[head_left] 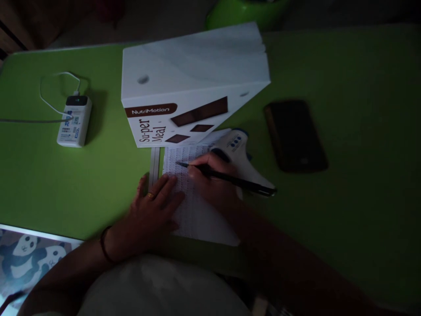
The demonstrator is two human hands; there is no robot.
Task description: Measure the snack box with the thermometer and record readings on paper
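Observation:
In my right hand (pixel 215 180) is a dark pen (pixel 237 179), its tip down at the written rows on a sheet of paper (pixel 197 221). My left hand (pixel 156 204) lies with fingers spread across the paper's left edge, a ring on one finger. Just above those fingers a pale ruler-like strip (pixel 154 164) runs from beneath a white carton (pixel 194 61) marked "NutriMotion Su-per Meal". Beside my right hand, partly over the paper, lies a white gun-shaped device with blue buttons (pixel 245 160), probably an infrared thermometer. The right hand hides part of it.
A dark phone (pixel 297 136) lies to the right on the green table (pixel 112 184). At the left sits a white power bank (pixel 75 123) with a cable (pixel 42 92). Something bright green (pixel 246 13) stands beyond the far edge. A panda-patterned surface (pixel 29 259) shows at lower left.

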